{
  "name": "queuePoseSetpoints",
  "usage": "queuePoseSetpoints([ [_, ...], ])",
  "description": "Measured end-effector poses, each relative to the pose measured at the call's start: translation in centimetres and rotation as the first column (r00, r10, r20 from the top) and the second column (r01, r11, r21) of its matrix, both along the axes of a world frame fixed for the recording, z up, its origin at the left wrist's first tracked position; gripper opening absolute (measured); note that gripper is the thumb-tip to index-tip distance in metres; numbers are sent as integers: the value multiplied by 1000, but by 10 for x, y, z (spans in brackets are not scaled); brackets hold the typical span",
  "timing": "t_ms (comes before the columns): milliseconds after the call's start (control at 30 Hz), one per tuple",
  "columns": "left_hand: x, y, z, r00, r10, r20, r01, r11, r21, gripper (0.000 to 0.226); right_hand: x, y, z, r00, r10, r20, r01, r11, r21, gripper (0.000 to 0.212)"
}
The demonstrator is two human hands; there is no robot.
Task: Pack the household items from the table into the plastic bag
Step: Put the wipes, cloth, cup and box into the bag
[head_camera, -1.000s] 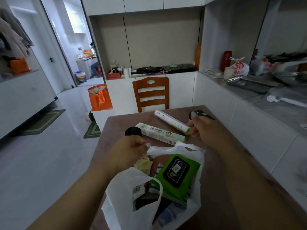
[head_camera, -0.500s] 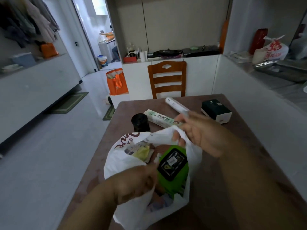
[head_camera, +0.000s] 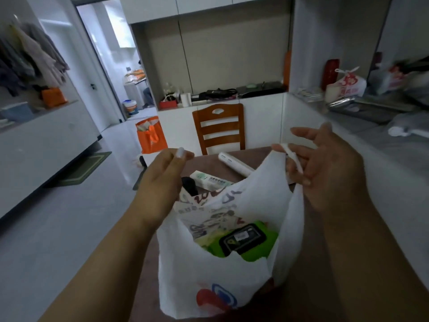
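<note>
Since the earlier frame I had lifted the white printed plastic bag (head_camera: 216, 270) upright, left hand (head_camera: 160, 182) pinching one handle, right hand (head_camera: 325, 168) hooked through the other; the green wipes pack (head_camera: 246, 240) was inside, while the green-and-white toothpaste box (head_camera: 209, 181), white cylindrical tube (head_camera: 234, 163) and black jar (head_camera: 189, 185) remained on the brown table (head_camera: 209, 161).

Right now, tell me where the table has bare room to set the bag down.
Bare tabletop shows left of the plastic bag, under the left forearm. Behind the bag it is crowded: toothpaste box, white tube, black jar.
</note>
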State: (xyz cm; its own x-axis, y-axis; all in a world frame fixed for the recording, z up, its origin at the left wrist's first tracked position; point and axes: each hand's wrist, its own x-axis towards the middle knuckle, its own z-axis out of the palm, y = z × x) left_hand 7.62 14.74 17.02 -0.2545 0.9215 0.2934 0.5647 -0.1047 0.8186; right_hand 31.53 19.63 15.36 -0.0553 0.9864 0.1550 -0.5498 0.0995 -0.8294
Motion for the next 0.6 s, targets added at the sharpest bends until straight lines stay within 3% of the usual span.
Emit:
queuePoseSetpoints([
  [67, -8, 2, -1, 999, 35, 13, -35, 998, 45, 45, 6, -4, -2, 997, -72, -30, 73, 997, 37, 43],
  [100, -12, 5, -1, 999, 42, 18, -42, 999, 24, 43, 7, -5, -1, 993, -115, 31, 114, 993, 39, 42],
  [133, -16, 8, -2, 999, 47, -6, -48, 998, -28, 40, 7, -3, -2, 965, -177, 194, 175, 984, 29, 39],
  [167, -19, 11, -4, 997, 46, -54, -51, 994, -99, 36, 6, -2, -2, 872, -226, 434, 240, 970, 23, 36],
  [233, -18, 13, -7, 991, 17, -131, -45, 975, -216, 27, 6, 2, -4, 530, -183, 828, 291, 956, 25, 40],
  [300, -10, 9, -6, 975, -15, -223, -51, 958, -284, 23, 6, -1, -8, 156, -161, 974, 275, 955, 114, 51],
  [333, -7, 6, -4, 918, -28, -395, -99, 950, -297, 29, 4, -6, -6, -29, -212, 977, 262, 942, 212, 54],
  [367, -3, 2, -3, 781, 3, -625, -196, 951, -240, 37, 0, -14, -3, -179, -317, 932, 239, 905, 353, 54],
  [400, 1, -1, -5, 604, 81, -793, -232, 970, -78, 43, -4, -21, 0, -270, -438, 858, 190, 849, 493, 52],
  [433, 10, -4, -5, 479, 168, -862, -154, 982, 106, 46, -10, -29, 4, -295, -552, 780, 116, 790, 602, 49],
  [467, 20, -5, -8, 417, 192, -889, -17, 979, 203, 48, -13, -33, 4, -275, -624, 732, 19, 757, 653, 48],
  [500, 27, -3, -15, 382, 120, -916, 119, 977, 177, 51, -15, -34, 1, -255, -619, 743, -90, 780, 619, 51],
  [533, 31, 0, -28, 358, -28, -934, 198, 979, 47, 59, -15, -32, -6, -276, -524, 806, -184, 852, 491, 60],
  [600, 23, 14, -63, 306, -308, -901, 137, 951, -278, 87, -6, -16, -36, -411, -248, 877, -246, 957, 155, 87],
])
